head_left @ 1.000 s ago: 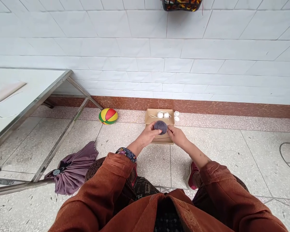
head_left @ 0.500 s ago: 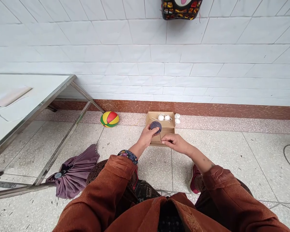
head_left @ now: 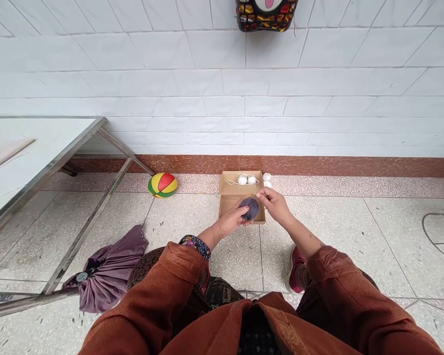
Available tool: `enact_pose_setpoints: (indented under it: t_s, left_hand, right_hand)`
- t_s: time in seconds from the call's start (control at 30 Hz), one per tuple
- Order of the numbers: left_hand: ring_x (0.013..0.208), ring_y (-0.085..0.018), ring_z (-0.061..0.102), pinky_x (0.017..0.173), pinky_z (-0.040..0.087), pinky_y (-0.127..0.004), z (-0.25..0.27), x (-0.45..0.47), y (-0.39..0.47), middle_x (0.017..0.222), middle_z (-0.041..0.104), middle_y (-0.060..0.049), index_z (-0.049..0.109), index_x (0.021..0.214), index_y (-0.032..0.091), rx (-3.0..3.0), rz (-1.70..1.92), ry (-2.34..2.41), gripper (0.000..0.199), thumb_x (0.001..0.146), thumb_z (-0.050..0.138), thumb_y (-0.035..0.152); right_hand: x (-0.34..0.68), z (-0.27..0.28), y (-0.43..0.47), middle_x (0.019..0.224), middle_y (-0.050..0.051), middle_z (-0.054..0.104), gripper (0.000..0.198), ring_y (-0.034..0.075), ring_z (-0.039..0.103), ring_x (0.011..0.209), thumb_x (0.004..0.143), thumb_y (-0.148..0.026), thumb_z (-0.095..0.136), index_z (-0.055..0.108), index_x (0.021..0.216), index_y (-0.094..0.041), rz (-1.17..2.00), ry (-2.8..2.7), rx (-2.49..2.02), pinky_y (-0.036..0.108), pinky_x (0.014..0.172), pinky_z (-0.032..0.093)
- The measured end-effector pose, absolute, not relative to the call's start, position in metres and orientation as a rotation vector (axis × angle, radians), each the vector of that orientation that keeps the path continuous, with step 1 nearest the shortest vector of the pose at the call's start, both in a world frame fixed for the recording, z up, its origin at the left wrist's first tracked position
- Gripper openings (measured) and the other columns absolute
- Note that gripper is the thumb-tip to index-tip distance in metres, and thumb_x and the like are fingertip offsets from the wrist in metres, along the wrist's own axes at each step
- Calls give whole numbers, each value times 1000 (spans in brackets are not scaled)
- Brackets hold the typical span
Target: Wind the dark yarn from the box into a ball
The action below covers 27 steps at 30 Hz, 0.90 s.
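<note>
A ball of dark grey-purple yarn (head_left: 250,209) is in my left hand (head_left: 231,222), its fingers wrapped around it from the left. Just right of and above the ball, my right hand (head_left: 276,204) is closed in a pinch on a thin yarn strand that is hard to make out. Behind and below both hands lies an open cardboard box (head_left: 225,176) on the floor. In its far half are two white yarn balls (head_left: 246,180) with loose strands. More white yarn (head_left: 267,178) lies against the box's right side.
To the left stands a metal-framed table (head_left: 70,140) with a pale rolled item (head_left: 9,153) on it. A multicoloured ball (head_left: 163,185) rests by the wall. A folded purple umbrella (head_left: 109,268) lies near the table leg. A cable (head_left: 427,231) loops at right; a patterned bag (head_left: 266,22) hangs above.
My left hand has moved right and down with the yarn ball. My right hand has risen from below the ball to its upper right, still pinched. The view has shifted slightly.
</note>
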<state>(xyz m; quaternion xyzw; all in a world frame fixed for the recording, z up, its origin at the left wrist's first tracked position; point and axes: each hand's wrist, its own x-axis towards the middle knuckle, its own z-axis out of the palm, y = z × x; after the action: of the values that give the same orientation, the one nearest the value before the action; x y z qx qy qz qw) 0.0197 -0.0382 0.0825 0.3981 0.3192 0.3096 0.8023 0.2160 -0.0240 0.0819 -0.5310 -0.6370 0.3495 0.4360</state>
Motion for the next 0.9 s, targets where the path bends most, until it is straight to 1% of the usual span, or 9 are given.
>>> enact_pose_setpoints:
  t_s: [0.07,0.13,0.33,0.47,0.57,0.67,0.73,0.8,0.9]
  left_hand:
    - [69,-13,60,60,38,-25,86,19,-38,98,67,-4,50,141,29,750,685,665,65,80,66,46]
    - [71,-15,62,63,41,-27,90,18,-38,101,69,-5,53,138,28,651,696,635,62,79,64,43]
    - [90,-24,68,81,48,-37,95,16,-35,106,72,-11,65,116,17,532,766,569,46,76,58,39]
    - [107,-28,67,96,48,-45,94,18,-32,111,71,-10,63,108,18,566,894,591,33,78,61,33]
    - [111,-26,67,104,46,-48,91,17,-29,114,70,-7,59,108,20,548,965,606,30,80,67,30]
    - [108,-24,68,101,48,-44,85,14,-26,114,70,-7,57,110,21,517,955,650,35,81,72,35]
    - [99,-20,69,91,51,-36,80,12,-24,109,70,-6,57,108,21,521,953,747,39,79,75,39]
    - [89,-15,67,81,51,-30,75,10,-21,104,69,-4,58,105,21,566,984,872,40,76,78,39]
    - [92,-15,64,80,50,-29,69,11,-17,106,67,-3,57,104,21,676,1071,980,44,70,81,36]
  right_hand:
    - [215,76,-25,66,-2,54,28,16,48,62,90,-47,53,59,78,-22,881,-1586,-1377,28,62,41]
    - [212,72,-28,66,-2,53,28,16,48,62,91,-45,50,57,77,-23,912,-1615,-1399,28,62,40]
    - [201,65,-35,71,-1,59,20,17,54,67,91,-36,44,56,81,-23,1057,-1721,-1385,28,65,43]
    - [201,64,-39,72,0,60,22,17,55,67,93,-37,44,57,81,-23,1008,-1772,-1368,28,64,43]
    - [201,65,-40,75,1,63,24,18,57,69,96,-38,44,59,85,-22,972,-1825,-1357,28,66,44]
    - [201,66,-41,78,2,65,22,18,59,74,96,-35,45,62,88,-21,959,-1867,-1354,29,70,44]
    - [200,68,-42,76,2,63,23,18,58,72,95,-34,46,61,86,-21,953,-1868,-1379,28,69,42]
    - [198,72,-42,74,1,61,22,16,55,69,95,-34,47,61,83,-20,957,-1865,-1373,28,68,41]
    - [197,84,-43,71,-1,58,22,14,50,64,94,-35,51,62,82,-20,1026,-1865,-1251,26,65,39]
